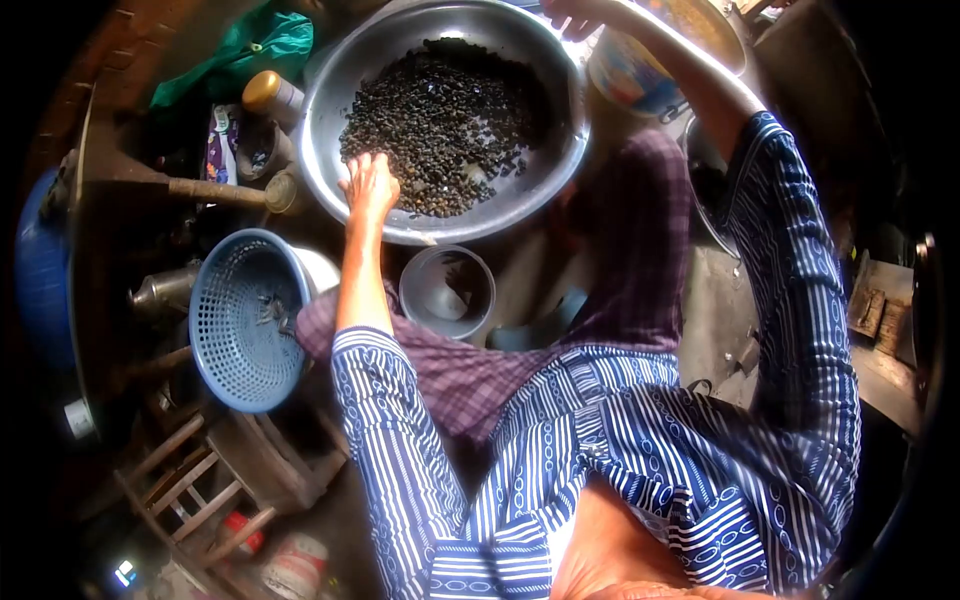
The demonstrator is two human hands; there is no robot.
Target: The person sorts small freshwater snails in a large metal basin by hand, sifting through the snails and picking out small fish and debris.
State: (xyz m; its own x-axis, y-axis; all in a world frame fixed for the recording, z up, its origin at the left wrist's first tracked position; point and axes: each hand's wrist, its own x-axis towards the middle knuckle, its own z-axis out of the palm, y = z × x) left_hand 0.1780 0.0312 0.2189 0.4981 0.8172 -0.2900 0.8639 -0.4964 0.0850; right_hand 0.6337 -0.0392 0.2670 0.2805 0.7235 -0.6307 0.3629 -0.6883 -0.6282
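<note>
A wide metal basin (322, 130) holds a spread heap of small dark snails or shells (430, 120); they are too small to tell exactly. My left hand (371, 186) rests palm down at the near left edge of this heap, just inside the rim. Its fingers look slightly apart, with nothing visible gripped. At the top edge of the view, my right hand (580, 14) hangs beyond the basin's far right rim. The fingers there droop loosely apart and seem to hold nothing; the hand is partly cut off.
Below the basin stands a clear plastic tub (447, 292). A blue perforated basket (250, 320) is at the left, near a wooden-handled tool (225, 193) and a jar with an orange lid (272, 95). A colourful bucket (635, 75) stands upper right; a wooden chair (200, 480) lies lower left.
</note>
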